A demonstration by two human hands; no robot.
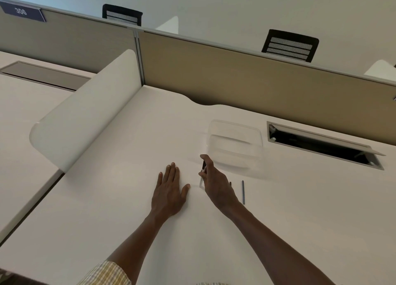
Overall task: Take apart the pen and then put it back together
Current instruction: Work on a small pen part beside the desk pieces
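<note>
Gripping one pen barrel, right hand, one refill

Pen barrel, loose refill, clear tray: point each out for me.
pen barrel (203,170), head view, dark upper section in the right hand's fingers
refill (243,191), head view, middle of the thin rod
clear tray (235,143), head view, its ribbed floor

white desk, see-through pen tube with a black end in the fingers, blue-grey refill just right of them, yellow checked sleeve
</note>
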